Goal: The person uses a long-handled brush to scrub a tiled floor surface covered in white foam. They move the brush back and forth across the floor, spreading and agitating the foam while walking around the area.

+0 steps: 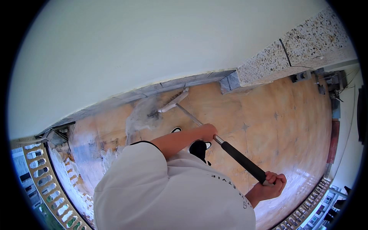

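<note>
A push broom's white head (174, 100) with dark bristles lies on the wet tiled floor (227, 115), close to the grey tile baseboard. Its metal pole (188, 114) slants down to the right and ends in a black foam grip (244, 161). My left hand (208, 132) is closed around the metal pole above the foam. At the far end of the handle, my right hand (271, 184) grips the tip of the black sleeve. Foamy grey water (143, 118) spreads to the left of the bristles.
A pale wall (129, 51) rises ahead, with a speckled stone ledge (264, 63) at right. Balustrades (49, 184) edge the floor at lower left and lower right. Objects stand by the wall at far right (335, 82), and a dark item sits in the left corner (59, 133). Wet foam covers the left floor.
</note>
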Demonstrator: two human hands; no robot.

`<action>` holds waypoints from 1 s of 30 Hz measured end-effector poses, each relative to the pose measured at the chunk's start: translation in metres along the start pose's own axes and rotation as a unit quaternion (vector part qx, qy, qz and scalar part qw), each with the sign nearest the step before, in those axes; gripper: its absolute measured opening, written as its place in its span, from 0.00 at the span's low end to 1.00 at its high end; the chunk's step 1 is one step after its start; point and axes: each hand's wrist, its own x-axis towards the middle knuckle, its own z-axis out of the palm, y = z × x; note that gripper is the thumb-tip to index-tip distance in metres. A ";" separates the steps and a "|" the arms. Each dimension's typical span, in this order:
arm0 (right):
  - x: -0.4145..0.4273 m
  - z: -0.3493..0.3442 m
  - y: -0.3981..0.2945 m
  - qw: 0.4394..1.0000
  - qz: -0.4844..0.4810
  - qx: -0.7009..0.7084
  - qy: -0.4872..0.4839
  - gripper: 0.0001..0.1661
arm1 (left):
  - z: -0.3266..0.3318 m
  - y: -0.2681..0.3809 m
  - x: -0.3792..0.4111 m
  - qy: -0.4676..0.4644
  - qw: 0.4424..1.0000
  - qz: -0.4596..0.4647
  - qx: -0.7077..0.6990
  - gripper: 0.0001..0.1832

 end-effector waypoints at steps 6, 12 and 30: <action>-0.052 0.035 0.075 0.974 0.185 0.017 -0.131 0.06 | -0.012 -0.088 -0.139 -0.039 0.989 -0.145 -0.013 0.04; -0.075 0.045 0.076 0.970 0.202 0.027 -0.135 0.05 | -0.017 -0.089 -0.175 -0.054 0.987 -0.152 -0.001 0.04; -0.119 0.087 0.121 0.927 0.257 0.017 -0.271 0.07 | -0.037 -0.135 -0.235 -0.005 0.960 -0.278 -0.029 0.05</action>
